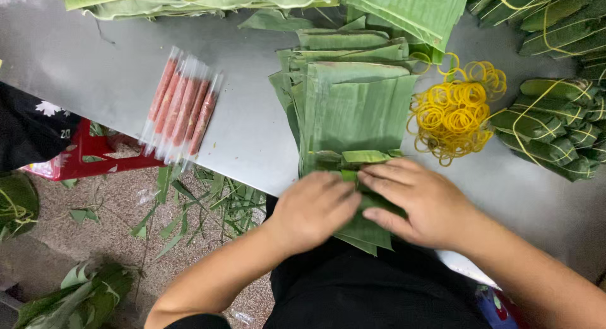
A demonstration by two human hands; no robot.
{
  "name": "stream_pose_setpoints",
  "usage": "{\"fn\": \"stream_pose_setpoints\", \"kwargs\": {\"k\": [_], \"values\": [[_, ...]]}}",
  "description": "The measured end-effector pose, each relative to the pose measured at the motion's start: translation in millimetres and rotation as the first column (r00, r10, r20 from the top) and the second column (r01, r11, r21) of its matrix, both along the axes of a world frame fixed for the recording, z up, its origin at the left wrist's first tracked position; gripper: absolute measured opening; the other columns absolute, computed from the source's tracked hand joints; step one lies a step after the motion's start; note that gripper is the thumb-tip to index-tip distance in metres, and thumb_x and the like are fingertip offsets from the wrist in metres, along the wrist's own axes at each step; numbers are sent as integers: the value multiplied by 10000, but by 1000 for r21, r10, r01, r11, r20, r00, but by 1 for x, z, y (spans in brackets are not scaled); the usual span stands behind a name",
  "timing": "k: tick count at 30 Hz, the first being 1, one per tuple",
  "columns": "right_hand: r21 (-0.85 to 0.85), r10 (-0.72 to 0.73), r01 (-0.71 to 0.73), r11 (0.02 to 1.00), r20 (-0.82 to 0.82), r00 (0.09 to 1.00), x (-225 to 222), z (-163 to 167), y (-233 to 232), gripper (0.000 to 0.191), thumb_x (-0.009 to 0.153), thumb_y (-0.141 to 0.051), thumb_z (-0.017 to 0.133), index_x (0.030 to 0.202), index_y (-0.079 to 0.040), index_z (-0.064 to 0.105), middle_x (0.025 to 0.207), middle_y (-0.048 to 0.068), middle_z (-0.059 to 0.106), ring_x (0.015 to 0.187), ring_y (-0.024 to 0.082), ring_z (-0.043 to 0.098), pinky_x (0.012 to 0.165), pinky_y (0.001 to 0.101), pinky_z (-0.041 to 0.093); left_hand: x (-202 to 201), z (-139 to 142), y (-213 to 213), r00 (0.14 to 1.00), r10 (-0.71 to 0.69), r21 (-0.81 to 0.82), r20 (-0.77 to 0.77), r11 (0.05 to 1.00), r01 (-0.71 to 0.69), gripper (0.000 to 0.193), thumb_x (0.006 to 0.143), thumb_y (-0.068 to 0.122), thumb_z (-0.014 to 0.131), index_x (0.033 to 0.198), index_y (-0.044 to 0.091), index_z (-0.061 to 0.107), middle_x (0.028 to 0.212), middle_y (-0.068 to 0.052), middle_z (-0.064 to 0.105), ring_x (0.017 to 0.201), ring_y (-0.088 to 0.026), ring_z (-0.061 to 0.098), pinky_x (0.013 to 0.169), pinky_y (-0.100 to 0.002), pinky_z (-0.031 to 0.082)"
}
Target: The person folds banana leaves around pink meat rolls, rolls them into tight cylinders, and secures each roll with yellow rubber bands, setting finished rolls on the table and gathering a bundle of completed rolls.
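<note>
The folded banana-leaf parcel (pixel 365 196) lay at the near edge of the grey surface (pixel 113 70), directly under your fingers, at the front of a stack of cut banana leaves (pixel 353 108). Its long axis ran roughly left to right across you, so both hands met it from either end; neither was clearly nearer. Your left hand (pixel 314 210) pressed down on its left part, fingers curled together over the leaf. Your right hand (pixel 420 203) lay flatter on the right part, fingers close together and pointing left, their tips touching the fold. Both grips were closed down on the leaf, pressing rather than pinching; whatever was inside the fold was hidden, and I cannot tell what it was.

Just right of the stack sat a loose heap of yellow rubber bands (pixel 454 108), near your right hand. Beyond it, at the right edge, lay finished leaf bundles tied with yellow bands (pixel 555 133). To the left, well apart from the parcel, a row of pink sausages in clear wrappers (pixel 182 105) lay on the surface. More leaves (pixel 208 1) were piled along the far edge, and leaf scraps (pixel 208 206) littered the floor below.
</note>
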State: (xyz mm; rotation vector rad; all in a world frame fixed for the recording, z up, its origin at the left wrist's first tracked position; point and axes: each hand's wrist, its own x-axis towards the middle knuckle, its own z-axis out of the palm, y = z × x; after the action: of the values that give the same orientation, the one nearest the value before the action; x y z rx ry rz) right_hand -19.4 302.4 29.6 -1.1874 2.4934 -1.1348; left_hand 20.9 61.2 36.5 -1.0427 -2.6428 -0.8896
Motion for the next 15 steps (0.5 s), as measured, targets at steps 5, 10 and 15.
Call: {"fn": "stream_pose_setpoints", "kwargs": {"k": [5,10,15], "values": [[28,-205,203,979,128,970,-10,-15,-3,234,861,-187,806,1035,-44,740,1089,106,719,974,286,699,842,365,553,-38,-15,3,835,139,121,533,964,-238,216,914,141,791,1093,78,686,1091,-54,704,1010,-289,685,850,-419,568],[28,-89,96,995,-191,978,1,-3,-8,305,783,-196,815,1029,-47,711,1062,109,649,1001,351,637,846,428,534,-39,-6,-6,990,-9,64,144,998,0,239,850,196,787,1043,105,680,1135,-81,630,1070,-325,635,920,-451,535],[159,-98,113,981,-99,990,-1,3,-9,379,756,-234,821,1060,-36,709,1022,110,651,940,344,622,791,470,504,-33,0,-6,957,-52,-11,285,998,57,276,837,201,785,1062,67,699,1026,-99,647,996,-336,644,862,-451,533]]}}
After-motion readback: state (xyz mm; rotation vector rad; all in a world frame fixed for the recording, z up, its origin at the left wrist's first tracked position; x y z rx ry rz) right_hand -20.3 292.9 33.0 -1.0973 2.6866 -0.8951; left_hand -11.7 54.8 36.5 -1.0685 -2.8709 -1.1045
